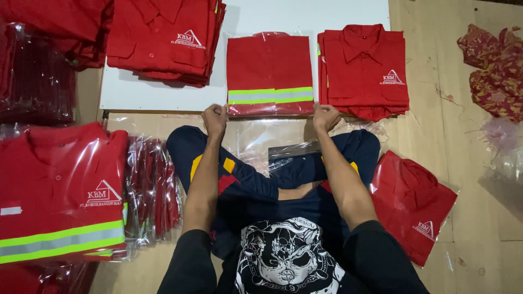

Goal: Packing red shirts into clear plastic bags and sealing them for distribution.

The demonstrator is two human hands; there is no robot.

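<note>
Hands clamped on near corners of clear glossy plastic bag (269, 73) holding folded red shirt with reflective stripe, lying on white board (163, 95): left hand (214, 117), right hand (325, 115). Unbagged red shirt stack (364, 71) just beside.

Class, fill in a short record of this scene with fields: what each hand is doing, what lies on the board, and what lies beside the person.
Left hand: fist closed on the near left corner of the bagged red shirt
Right hand: grip closed on its near right corner
Board: white board carrying that shirt and two stacks of folded red shirts
Left side: bagged shirts piled
Right side: one bagged shirt on the floor
</note>
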